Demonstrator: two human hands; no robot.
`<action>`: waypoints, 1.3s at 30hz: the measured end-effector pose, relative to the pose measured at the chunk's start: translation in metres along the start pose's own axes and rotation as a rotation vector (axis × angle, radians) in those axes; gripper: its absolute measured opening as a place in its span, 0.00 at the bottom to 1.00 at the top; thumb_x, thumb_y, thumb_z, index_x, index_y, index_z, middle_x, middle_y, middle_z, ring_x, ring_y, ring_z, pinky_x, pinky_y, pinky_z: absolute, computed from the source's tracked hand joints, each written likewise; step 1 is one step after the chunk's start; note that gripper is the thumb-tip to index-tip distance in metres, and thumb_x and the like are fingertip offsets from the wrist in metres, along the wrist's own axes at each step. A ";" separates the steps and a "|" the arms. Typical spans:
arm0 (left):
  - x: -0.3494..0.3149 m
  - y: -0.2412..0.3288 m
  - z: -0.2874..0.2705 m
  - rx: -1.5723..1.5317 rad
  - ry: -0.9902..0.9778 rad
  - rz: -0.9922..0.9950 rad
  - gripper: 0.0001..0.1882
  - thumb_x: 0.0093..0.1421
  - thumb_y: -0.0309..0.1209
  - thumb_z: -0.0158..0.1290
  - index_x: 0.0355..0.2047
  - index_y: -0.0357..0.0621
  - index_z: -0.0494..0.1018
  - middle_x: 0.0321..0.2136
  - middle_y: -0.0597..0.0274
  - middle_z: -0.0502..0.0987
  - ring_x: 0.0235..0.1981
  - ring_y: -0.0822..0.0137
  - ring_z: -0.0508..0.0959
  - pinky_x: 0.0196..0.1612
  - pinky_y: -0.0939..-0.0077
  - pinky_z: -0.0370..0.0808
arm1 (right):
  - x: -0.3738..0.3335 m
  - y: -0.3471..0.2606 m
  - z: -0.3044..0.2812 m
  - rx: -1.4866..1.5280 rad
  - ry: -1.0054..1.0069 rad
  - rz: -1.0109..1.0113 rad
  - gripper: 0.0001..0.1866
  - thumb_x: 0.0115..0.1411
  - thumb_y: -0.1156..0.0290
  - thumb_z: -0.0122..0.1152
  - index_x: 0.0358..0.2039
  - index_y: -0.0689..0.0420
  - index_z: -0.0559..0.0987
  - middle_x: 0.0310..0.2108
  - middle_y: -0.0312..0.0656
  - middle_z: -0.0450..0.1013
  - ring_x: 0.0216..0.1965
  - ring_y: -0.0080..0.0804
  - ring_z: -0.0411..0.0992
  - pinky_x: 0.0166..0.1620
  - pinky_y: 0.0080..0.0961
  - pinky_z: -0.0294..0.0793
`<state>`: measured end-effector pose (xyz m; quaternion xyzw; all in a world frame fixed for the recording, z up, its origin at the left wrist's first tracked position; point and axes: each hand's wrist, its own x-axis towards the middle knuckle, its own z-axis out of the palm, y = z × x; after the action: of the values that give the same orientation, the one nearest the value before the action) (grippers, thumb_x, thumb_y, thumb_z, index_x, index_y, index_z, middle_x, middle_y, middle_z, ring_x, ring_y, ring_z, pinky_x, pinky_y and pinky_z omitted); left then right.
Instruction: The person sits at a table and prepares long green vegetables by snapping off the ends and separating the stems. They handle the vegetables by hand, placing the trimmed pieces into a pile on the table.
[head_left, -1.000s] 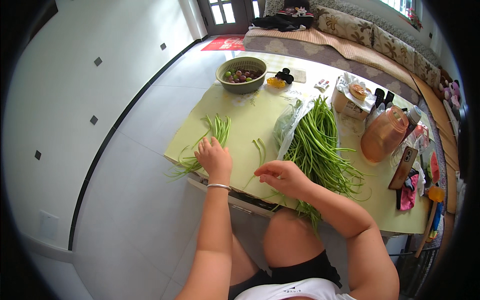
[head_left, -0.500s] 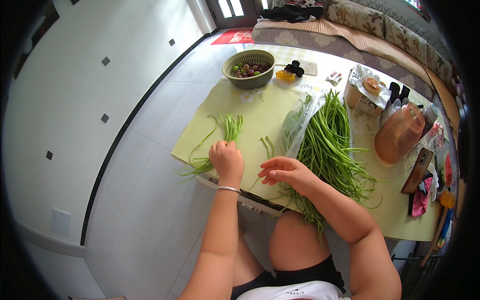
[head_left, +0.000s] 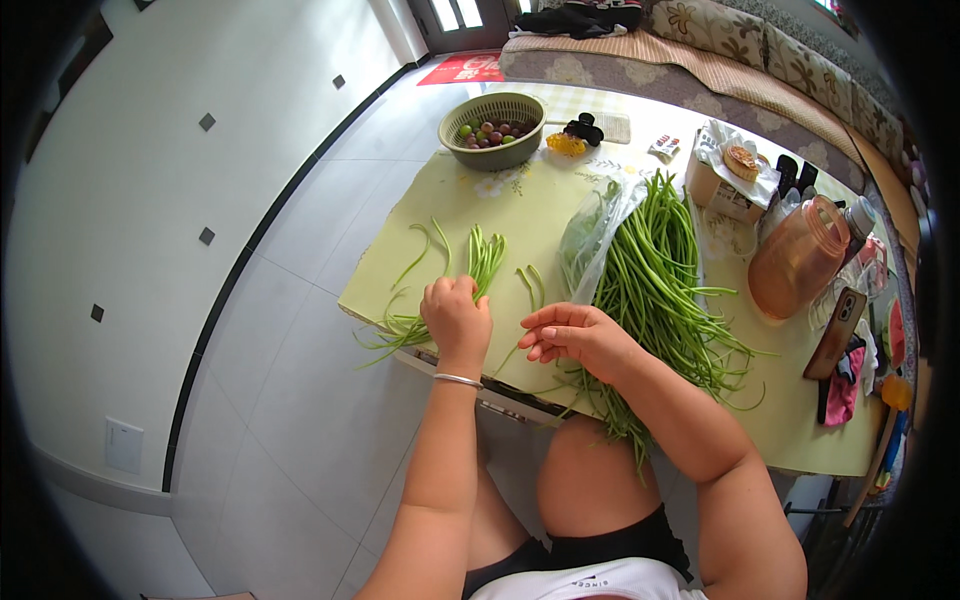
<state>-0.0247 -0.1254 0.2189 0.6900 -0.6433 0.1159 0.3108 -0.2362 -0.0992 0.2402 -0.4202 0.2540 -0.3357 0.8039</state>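
My left hand (head_left: 457,315) is closed around a small bunch of long green vegetable stems (head_left: 487,254), whose ends stick out beyond my fingers. More cut stems (head_left: 398,330) lie beside it, reaching over the table's front-left edge. A few loose stems (head_left: 440,245) rest just beyond. My right hand (head_left: 575,338) hovers near the front edge with its fingers apart and nothing visible in them. Two short stems (head_left: 532,285) lie in front of it. A large heap of the same stems (head_left: 655,275) spills from a clear plastic bag (head_left: 585,245), partly behind my right forearm.
At the table's (head_left: 400,265) far side sit a colander of grapes (head_left: 490,150), a black hair claw (head_left: 584,128) and a yellow item (head_left: 566,145). To the right are a box with a pastry (head_left: 741,163), a pinkish jug (head_left: 797,262) and a phone (head_left: 836,335). A sofa (head_left: 690,85) stands behind.
The bunch in my left hand has shifted slightly right and turned, and some stems now lie apart to its left. My right hand has barely moved.
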 end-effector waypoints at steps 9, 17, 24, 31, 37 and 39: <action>-0.001 -0.010 0.012 0.101 0.000 0.015 0.04 0.44 0.27 0.62 0.20 0.46 0.77 0.25 0.61 0.75 0.35 0.55 0.74 0.40 0.57 0.71 | 0.000 0.001 0.000 -0.030 -0.010 0.012 0.16 0.64 0.72 0.56 0.51 0.66 0.73 0.43 0.45 0.77 0.40 0.27 0.76 0.48 0.25 0.74; 0.002 0.005 -0.012 -0.239 -0.008 -0.008 0.04 0.44 0.26 0.59 0.19 0.43 0.74 0.22 0.60 0.74 0.30 0.56 0.74 0.36 0.61 0.72 | 0.007 0.005 -0.010 0.257 0.044 -0.023 0.21 0.65 0.73 0.53 0.57 0.67 0.67 0.52 0.52 0.72 0.49 0.36 0.74 0.52 0.31 0.75; -0.021 0.033 -0.032 -0.492 -0.113 0.260 0.05 0.44 0.23 0.60 0.21 0.43 0.74 0.23 0.60 0.75 0.29 0.58 0.75 0.35 0.65 0.72 | 0.014 0.017 -0.020 0.363 0.018 -0.024 0.21 0.66 0.71 0.53 0.57 0.66 0.67 0.55 0.53 0.69 0.53 0.40 0.72 0.56 0.37 0.72; -0.016 0.003 -0.028 -0.475 -0.224 0.076 0.12 0.41 0.29 0.68 0.23 0.43 0.75 0.25 0.60 0.76 0.33 0.57 0.74 0.39 0.61 0.71 | 0.006 0.012 -0.005 0.234 0.152 -0.034 0.12 0.68 0.67 0.50 0.43 0.63 0.73 0.44 0.50 0.76 0.46 0.38 0.75 0.52 0.36 0.74; -0.005 -0.030 -0.017 -0.075 -0.174 0.055 0.13 0.40 0.28 0.68 0.24 0.43 0.75 0.25 0.60 0.75 0.34 0.56 0.73 0.40 0.61 0.71 | 0.004 0.007 -0.014 0.298 0.105 -0.081 0.13 0.70 0.64 0.47 0.40 0.61 0.74 0.33 0.48 0.78 0.25 0.29 0.73 0.36 0.32 0.78; -0.005 -0.032 -0.014 -0.070 -0.151 0.048 0.13 0.40 0.28 0.68 0.25 0.44 0.75 0.25 0.60 0.75 0.34 0.56 0.73 0.40 0.61 0.71 | 0.004 0.007 -0.019 0.329 0.056 -0.110 0.13 0.70 0.64 0.47 0.41 0.61 0.74 0.30 0.48 0.78 0.20 0.25 0.70 0.30 0.29 0.76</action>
<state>0.0089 -0.1139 0.2174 0.6700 -0.6848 0.0483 0.2825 -0.2448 -0.1087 0.2237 -0.2867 0.1943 -0.4279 0.8348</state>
